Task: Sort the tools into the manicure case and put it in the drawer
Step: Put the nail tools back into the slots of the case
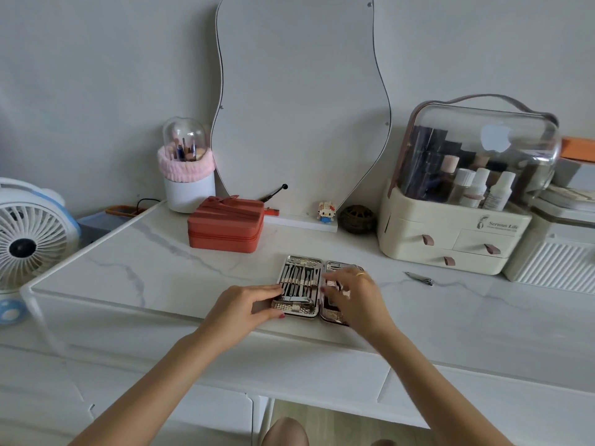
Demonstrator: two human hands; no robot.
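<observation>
1. Head view looked down on a white marble-patterned table (154, 252), with the manicure case (309, 284) lying open flat near the 6 o'clock edge.
2. Its left half held a row of metal tools (297, 278) strapped in place; the right half was mostly hidden under the right hand (351, 294).
3. The left hand (248, 304) gripped the case's left edge, fingers along the upper side and thumb curled at the near corner.
4. The right hand hovered over the right half with fingers bent; the blur left it unclear whether it pinched anything.
5. A lone nail clipper (420, 279) lay on the table at 3 o'clock from the case, well apart from it.
6. At 11 o'clock sat a red zip box (225, 230); at 2 o'clock stood a cream cosmetics organiser (450, 239) with a clear dome.
7. A wavy mirror (299, 101) leaned at 12 o'clock, a brush holder (188, 175) beside it, a fan (29, 239) at 9 o'clock.
</observation>
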